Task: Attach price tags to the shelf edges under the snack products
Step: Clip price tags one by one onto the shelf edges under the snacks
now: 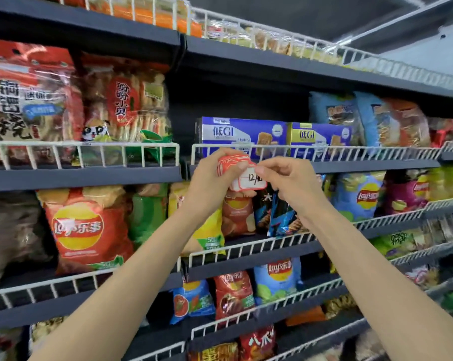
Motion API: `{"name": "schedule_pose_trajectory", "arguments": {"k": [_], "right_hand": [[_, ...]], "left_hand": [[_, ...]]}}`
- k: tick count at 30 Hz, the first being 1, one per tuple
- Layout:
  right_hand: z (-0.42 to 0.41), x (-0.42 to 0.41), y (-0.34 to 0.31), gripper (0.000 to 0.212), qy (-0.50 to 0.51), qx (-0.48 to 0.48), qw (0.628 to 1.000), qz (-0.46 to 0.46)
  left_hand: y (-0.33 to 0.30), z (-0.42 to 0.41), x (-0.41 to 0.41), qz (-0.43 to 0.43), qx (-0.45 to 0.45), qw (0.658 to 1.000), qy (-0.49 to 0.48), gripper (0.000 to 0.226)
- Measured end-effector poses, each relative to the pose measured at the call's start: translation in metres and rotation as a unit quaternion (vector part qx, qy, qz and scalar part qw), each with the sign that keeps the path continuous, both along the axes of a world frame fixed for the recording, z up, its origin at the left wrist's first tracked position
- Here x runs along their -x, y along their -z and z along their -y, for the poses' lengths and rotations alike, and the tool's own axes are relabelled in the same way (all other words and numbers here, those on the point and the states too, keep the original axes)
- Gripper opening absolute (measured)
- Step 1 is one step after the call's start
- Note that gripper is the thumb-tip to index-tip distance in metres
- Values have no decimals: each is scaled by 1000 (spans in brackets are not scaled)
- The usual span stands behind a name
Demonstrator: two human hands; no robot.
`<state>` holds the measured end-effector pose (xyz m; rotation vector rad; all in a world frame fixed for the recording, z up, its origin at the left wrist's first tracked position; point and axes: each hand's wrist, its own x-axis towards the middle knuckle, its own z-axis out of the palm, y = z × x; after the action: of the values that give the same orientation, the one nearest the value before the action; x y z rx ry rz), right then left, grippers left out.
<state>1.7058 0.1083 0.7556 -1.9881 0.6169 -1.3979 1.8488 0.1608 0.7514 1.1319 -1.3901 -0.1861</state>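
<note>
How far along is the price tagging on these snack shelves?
Early, it seems. Done: no tags show on the dark shelf edges in view. In hand: the left hand grips a stack of red-bordered tags, while the right hand pinches one handwritten tag in front of the blue biscuit boxes' shelf. Left: sticking it on, then the remaining shelves.

Two hands, left point(215, 178) and right point(285, 181), two blue biscuit boxes point(242, 135), one handwritten price tag point(249, 181), one tag stack point(232, 162).
</note>
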Motion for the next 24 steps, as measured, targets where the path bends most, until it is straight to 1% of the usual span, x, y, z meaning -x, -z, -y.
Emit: {"name": "schedule_pose_trajectory", "arguments": {"k": [4, 7, 9, 10, 12, 15, 20, 24], "right_hand": [[23, -5, -6, 7, -36, -3, 999, -14], [35, -16, -8, 8, -61, -10, 998, -13], [38, -26, -6, 9, -63, -17, 998, -7], [38, -31, -5, 8, -66, -24, 998, 0], [34, -42, -2, 7, -80, -48, 995, 20], [19, -63, 4, 9, -107, -75, 990, 43], [-11, -115, 4, 8, -102, -59, 991, 68], [-35, -154, 1, 8, -95, -51, 990, 91]], "left_hand": [[-4, 11, 0, 4, 4, 999, -46, 22], [-5, 10, -8, 7, 16, 997, -78, 12], [-1, 7, -19, 2, 33, 992, -125, 6], [2, 5, -26, -5, 48, 986, -157, 9], [5, -3, -39, -14, 71, 973, -218, 23], [11, -20, -63, 33, 75, 949, -306, 36], [20, -55, -115, 62, 100, 940, -321, 45], [25, -90, -155, 82, 110, 938, -318, 45]]}}
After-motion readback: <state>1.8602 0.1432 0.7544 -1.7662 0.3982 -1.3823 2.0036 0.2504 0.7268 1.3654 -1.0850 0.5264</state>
